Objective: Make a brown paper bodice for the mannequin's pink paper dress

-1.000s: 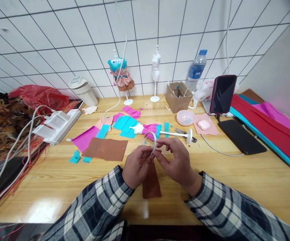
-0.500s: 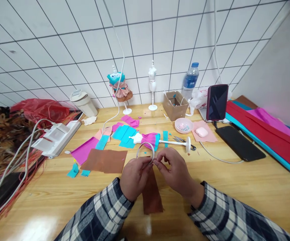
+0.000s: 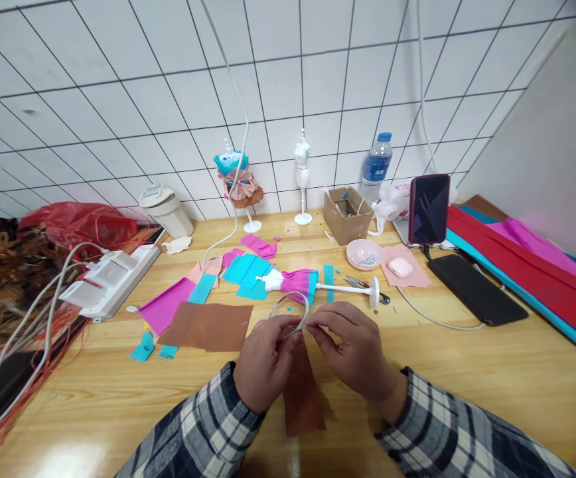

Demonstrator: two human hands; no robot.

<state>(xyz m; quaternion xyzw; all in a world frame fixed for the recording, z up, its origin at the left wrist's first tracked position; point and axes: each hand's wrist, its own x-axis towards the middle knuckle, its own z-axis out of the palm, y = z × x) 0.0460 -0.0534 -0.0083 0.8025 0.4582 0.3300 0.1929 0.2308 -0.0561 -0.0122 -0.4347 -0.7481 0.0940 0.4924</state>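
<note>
My left hand (image 3: 264, 358) and my right hand (image 3: 355, 352) meet above the wooden table (image 3: 467, 372), both pinched on a thin white ring (image 3: 288, 309) that looks like a roll of narrow tape. A brown paper strip (image 3: 302, 392) lies flat under my hands. Just beyond them a white doll mannequin (image 3: 318, 284) lies on its side, dressed in pink and cyan paper. Small scissors (image 3: 360, 283) rest beside its stand.
Paper scraps, a brown sheet (image 3: 208, 326) and a magenta sheet (image 3: 166, 311) lie left of centre. A power strip (image 3: 111, 279) with cables sits far left. Two upright mannequins (image 3: 302, 174), a cardboard box (image 3: 346, 214), a bottle (image 3: 375, 166), a pink dish (image 3: 365, 252), two phones (image 3: 477, 289) and crepe paper rolls (image 3: 531, 265) stand behind and right.
The view has tilted up, so my hands sit lower in the frame. Both hands keep their pinch on the white ring, with the fingers shifting slightly along it.
</note>
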